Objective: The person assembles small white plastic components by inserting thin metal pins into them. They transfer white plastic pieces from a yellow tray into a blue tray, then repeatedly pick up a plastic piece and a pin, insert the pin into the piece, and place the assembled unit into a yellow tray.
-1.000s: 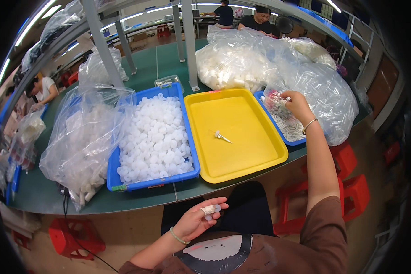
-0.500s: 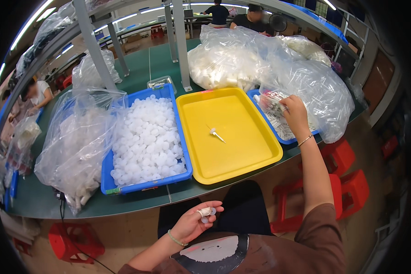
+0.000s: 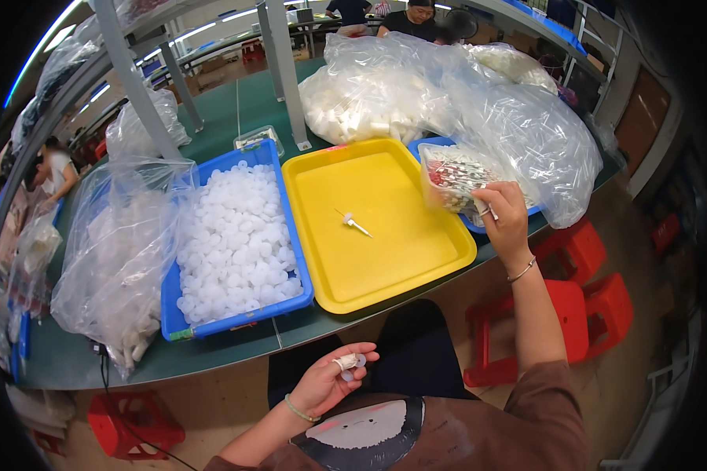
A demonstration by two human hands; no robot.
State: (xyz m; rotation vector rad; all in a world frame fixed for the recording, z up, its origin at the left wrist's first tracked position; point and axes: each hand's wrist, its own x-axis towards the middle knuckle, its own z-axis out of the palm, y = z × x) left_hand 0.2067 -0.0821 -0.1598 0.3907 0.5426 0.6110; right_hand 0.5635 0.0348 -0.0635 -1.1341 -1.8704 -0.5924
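My right hand grips the near edge of a clear plastic box full of thin pin-like pieces, some with red ends. The box is raised over the right blue tray, tilted toward me. Low over my lap, my left hand curls palm-up around translucent round caps; some white wrapping shows at its fingers. In the yellow tray lies one small white piece with a disc and a thin pin.
Left of the yellow tray is a blue tray heaped with translucent caps. A plastic bag stands beside it. Large clear bags of white parts fill the back right. Metal posts rise from the green table. Red stools stand at the right.
The right hand has moved down and slightly toward me, bringing the clear box up out of the right blue tray. My left hand still holds the caps. The view has shifted a little.
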